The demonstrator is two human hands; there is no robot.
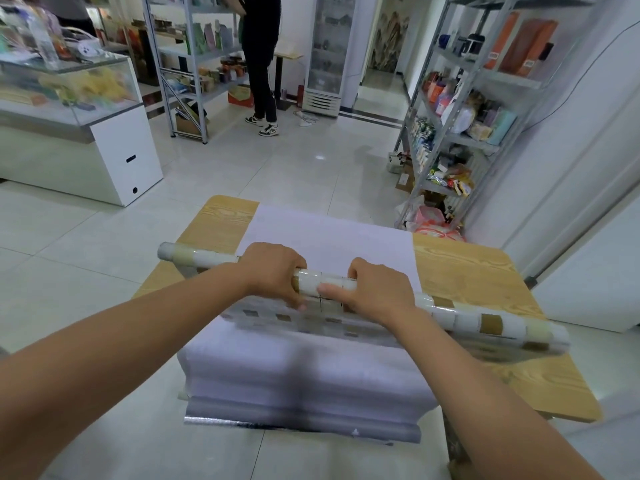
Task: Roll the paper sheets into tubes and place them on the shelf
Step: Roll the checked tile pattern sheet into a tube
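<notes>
A long tile-patterned paper roll (pixel 467 318) in white and tan lies across a stack of white paper sheets (pixel 311 372) on a wooden table (pixel 464 268). My left hand (pixel 273 271) grips the roll just left of its middle. Close beside it, my right hand (pixel 377 289) grips the roll with the thumb on the near side. A loose patterned edge of the sheet trails flat toward me under both hands. The stack's near end hangs over the table's front edge.
A metal shelf (pixel 460 109) stocked with goods stands at the right, and another shelf (pixel 194 64) is at the back left. A glass counter (pixel 79 112) is at the left. A person in black (pixel 261 57) stands by the far shelf on the tiled floor.
</notes>
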